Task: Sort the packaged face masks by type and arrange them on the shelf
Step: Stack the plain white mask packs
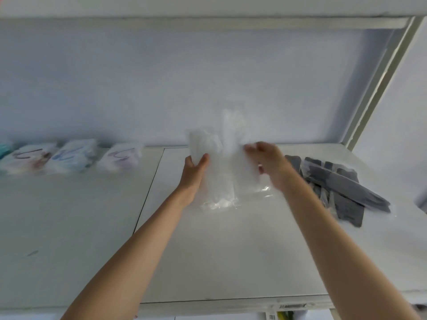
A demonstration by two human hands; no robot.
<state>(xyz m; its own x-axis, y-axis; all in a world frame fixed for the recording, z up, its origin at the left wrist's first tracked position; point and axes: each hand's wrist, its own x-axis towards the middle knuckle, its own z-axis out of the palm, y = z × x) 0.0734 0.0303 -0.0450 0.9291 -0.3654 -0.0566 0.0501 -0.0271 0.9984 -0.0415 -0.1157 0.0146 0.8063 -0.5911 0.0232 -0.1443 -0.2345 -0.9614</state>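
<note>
- You face a white shelf board (219, 262) with a pale wall behind it and another white shelf overhead.
- Your left hand (194, 168) is closed around the left edge of a stack of white face masks in clear plastic sleeves (217, 158), thumb in front and fingers behind; the stack stands upright on the board.
- Your right hand (269, 161) is on the right side of the same packets. It is blurred, so you cannot tell whether it is pinching the plastic or only resting against it.
- Just right of your right hand, a loose pile of dark grey masks in clear sleeves (342, 188) lies flat and fanned out on the board.
- Well left of your left hand, three packs of pastel masks in clear wrap (74, 155) sit in a row against the wall.
</note>
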